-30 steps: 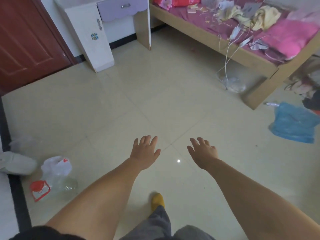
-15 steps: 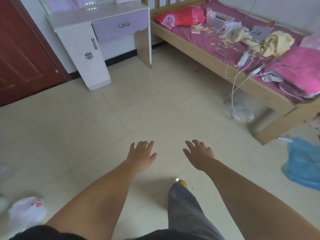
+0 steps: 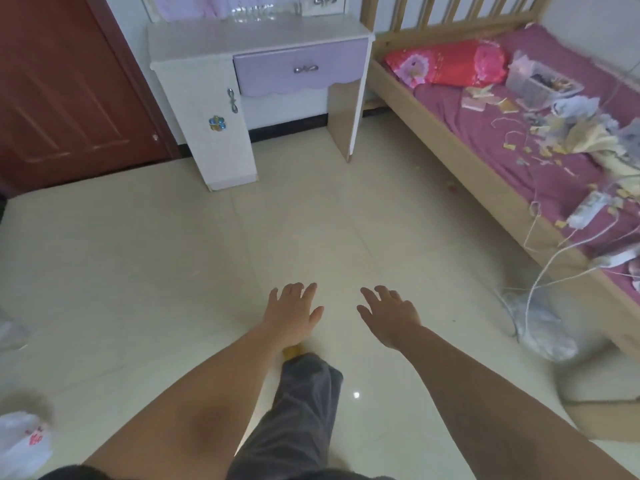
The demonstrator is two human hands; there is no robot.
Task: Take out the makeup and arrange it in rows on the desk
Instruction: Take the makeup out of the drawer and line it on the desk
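Head view is showing the person's left hand [image 3: 294, 315] and right hand [image 3: 389, 315] reaching forward side by side over the pale tiled floor [image 3: 138, 271], fingers spread loosely and holding nothing. No makeup is showing anywhere, so where it lies I cannot tell. The white desk with a lilac drawer [image 3: 300, 69] is standing well ahead of both hands, its long top running left to right, neither hand clearly nearer, I'd say.

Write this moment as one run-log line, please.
left hand: open, empty | right hand: open, empty | desk: ahead, drawer closed
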